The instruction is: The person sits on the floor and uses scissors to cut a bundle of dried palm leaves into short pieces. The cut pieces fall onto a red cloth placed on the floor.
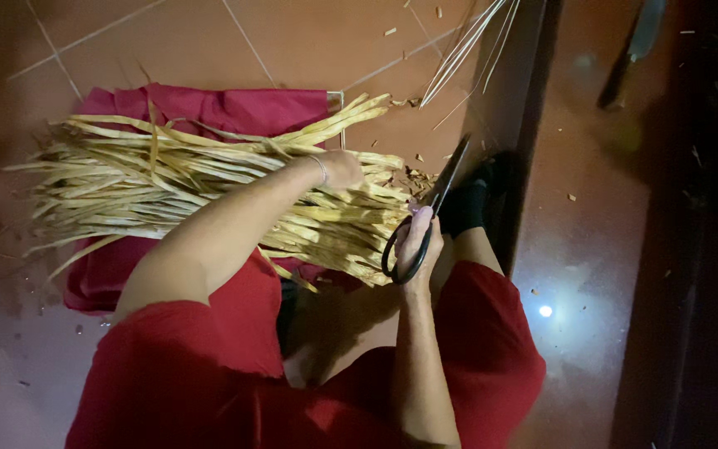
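Trimming step: left hand (342, 169) pressed on bundle of pale yellow dried leaf strips (209, 195) over red cloth (209, 108); right hand (417, 241) clasping black scissors (425, 216) at strip ends. Next, likely: blades squared across ends.

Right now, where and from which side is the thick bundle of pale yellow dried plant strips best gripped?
Grip the bundle of pale yellow dried strips from above, just behind its even cut end, where the left hand already presses. There the strips lie packed and parallel; the far end fans out loose. Black scissors in the right hand occupy the cut end.
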